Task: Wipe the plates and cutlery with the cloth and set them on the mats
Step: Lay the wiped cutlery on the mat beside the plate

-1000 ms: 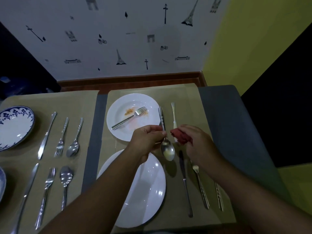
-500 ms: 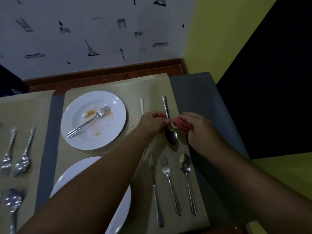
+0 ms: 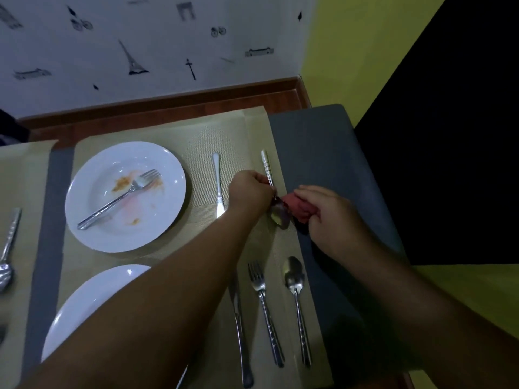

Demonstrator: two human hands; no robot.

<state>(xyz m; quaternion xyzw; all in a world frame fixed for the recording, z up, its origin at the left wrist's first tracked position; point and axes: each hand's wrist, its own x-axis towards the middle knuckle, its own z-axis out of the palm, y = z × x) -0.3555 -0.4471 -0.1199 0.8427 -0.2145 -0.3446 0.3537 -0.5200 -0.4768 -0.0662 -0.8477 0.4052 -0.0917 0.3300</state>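
My left hand (image 3: pixel 250 190) grips a steel spoon (image 3: pixel 279 216) by its neck, low over the right edge of the beige mat (image 3: pixel 224 130), handle pointing away. My right hand (image 3: pixel 328 217) is closed around a bunched red cloth (image 3: pixel 296 207) that touches the spoon's bowl. A white plate (image 3: pixel 92 228) with orange food smears holds a fork (image 3: pixel 120 197). A second white plate (image 3: pixel 84 304) lies nearer me, partly under my left forearm. A knife (image 3: pixel 218 186) lies on the mat left of my left hand.
Nearer me on the mat lie a knife (image 3: pixel 240 327), a fork (image 3: pixel 265 313) and a spoon (image 3: pixel 296 301) side by side. More cutlery (image 3: pixel 7 256) lies on the left mat. The grey table (image 3: pixel 314 153) ends at the right; a wall stands behind.
The view has swung to the right. Both hands carried the spoon and cloth rightward and farther away, lowering the spoon to the mat's right edge.
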